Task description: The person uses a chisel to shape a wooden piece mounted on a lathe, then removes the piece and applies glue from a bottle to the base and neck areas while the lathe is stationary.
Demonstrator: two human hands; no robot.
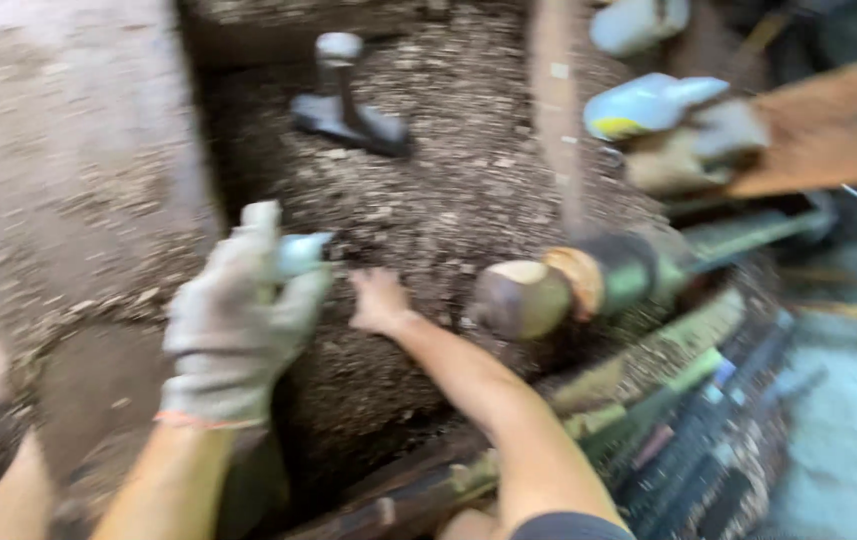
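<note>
Over the sawdust-strewn bench (428, 200), one gloved left hand (233, 320) pinches a pale blue object (300, 253); one bare right hand (378, 300) lies spread beside one round wooden piece (520, 298).

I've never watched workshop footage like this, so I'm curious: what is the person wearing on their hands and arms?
The left hand wears a pale grey, knitted-looking work glove with a thin orange-pink band at the cuff; the forearm below it is bare. The right hand has no glove, and its forearm is bare up to a dark sleeve edge near the elbow. The picture is blurred, so finer details cannot be made out.
</note>
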